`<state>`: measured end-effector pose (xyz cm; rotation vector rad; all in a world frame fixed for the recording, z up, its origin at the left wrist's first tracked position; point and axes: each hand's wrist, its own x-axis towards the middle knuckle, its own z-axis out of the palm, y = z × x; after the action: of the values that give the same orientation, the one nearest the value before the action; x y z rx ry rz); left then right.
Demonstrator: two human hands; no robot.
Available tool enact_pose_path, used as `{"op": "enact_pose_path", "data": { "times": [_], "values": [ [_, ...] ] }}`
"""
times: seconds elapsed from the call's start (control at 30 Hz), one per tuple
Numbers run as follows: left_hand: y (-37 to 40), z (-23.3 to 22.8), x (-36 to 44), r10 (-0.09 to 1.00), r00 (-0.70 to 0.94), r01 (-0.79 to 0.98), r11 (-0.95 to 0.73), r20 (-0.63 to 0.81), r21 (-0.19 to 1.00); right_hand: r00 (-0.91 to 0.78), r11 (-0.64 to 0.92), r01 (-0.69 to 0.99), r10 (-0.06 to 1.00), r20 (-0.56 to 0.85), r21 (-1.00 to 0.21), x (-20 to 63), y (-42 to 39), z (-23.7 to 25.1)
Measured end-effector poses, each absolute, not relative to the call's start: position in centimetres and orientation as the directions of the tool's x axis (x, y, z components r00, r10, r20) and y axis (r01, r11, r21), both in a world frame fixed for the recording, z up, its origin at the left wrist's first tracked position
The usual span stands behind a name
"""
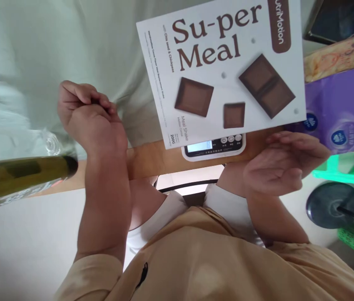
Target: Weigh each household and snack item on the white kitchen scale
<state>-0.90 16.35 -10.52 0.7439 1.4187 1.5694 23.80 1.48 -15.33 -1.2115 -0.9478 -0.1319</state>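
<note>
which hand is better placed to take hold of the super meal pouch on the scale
Right, probably. The right hand hangs open beside the Super Meal pouch standing on the scale. The left hand is fisted farther off, near the dark bottle.

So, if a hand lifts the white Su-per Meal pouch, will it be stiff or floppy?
The Su-per Meal pouch looks flat and smooth, so probably bendable, not rigid. Its glossy face may be a bit slippery. It rests on the small scale, so a push could slide it off.
</note>
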Motion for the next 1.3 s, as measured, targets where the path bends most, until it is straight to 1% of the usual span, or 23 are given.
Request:
{"op": "enact_pose_path", "data": {
  "times": [0.07,0.13,0.2,0.3,0.37,0.43,0.53,0.67,0.8,0.9,1.0,1.17,1.3],
  "values": [
    [16.0,-10.1,-0.6,0.903,-0.417,-0.212,0.015,-0.104,0.977,0.613,0.337,0.6,0.389,0.688,-0.726,23.6,1.5,-14.9],
    [15.7,-9.8,-0.3,0.926,-0.365,-0.178,0.032,-0.096,0.983,0.598,0.276,0.648,0.391,0.699,-0.709,23.4,1.5,-14.9],
    [15.5,-9.8,-0.1,0.932,-0.351,-0.101,0.052,-0.085,0.994,0.589,0.258,0.675,0.377,0.715,-0.692,23.4,1.4,-15.2],
    [15.8,-10.3,-0.3,0.939,-0.343,0.01,0.036,-0.03,0.999,0.574,0.22,0.697,0.4,0.715,-0.683,23.7,1.1,-15.8],
    [16.1,-10.9,-0.5,0.944,-0.33,0.006,0.017,-0.014,1.0,0.561,0.171,0.718,0.432,0.706,-0.675,23.9,0.8,-16.2],
    [16.3,-11.3,-0.6,0.944,-0.33,-0.031,0.021,-0.03,0.999,0.549,0.149,0.721,0.474,0.688,-0.677,24.2,0.2,-16.4],
    [16.5,-11.7,-0.6,0.938,-0.346,-0.04,-0.025,0.01,0.999,0.547,0.137,0.676,0.564,0.619,-0.724,24.6,-0.6,-16.2],
    [16.3,-11.8,-0.6,0.92,-0.378,0.005,-0.106,0.1,0.994,0.56,0.071,0.648,0.631,0.537,-0.758,24.9,-1.4,-15.6],
    [15.9,-11.3,-0.9,0.917,-0.384,-0.018,-0.127,0.111,0.992,0.539,0.041,0.611,0.711,0.453,-0.791,25.0,-1.5,-14.8],
    [15.4,-10.9,-1.1,0.922,-0.367,-0.026,-0.145,0.125,0.989,0.58,-0.015,0.533,0.734,0.353,-0.846,24.9,-1.4,-14.2],
    [14.9,-11.2,-1.5,0.941,-0.306,0.0,-0.153,0.146,0.988,0.591,-0.015,0.494,0.74,0.323,-0.869,24.8,-1.2,-13.6],
    [14.0,-11.9,-1.3,0.96,-0.173,0.068,-0.212,0.221,0.975,0.576,-0.002,0.484,0.753,0.317,-0.875,24.8,-0.9,-13.1],
    [13.1,-11.8,-0.1,0.969,-0.066,0.1,-0.23,0.237,0.968,0.551,-0.009,0.485,0.78,0.298,-0.874,24.8,-1.1,-12.6]
  ]
}}
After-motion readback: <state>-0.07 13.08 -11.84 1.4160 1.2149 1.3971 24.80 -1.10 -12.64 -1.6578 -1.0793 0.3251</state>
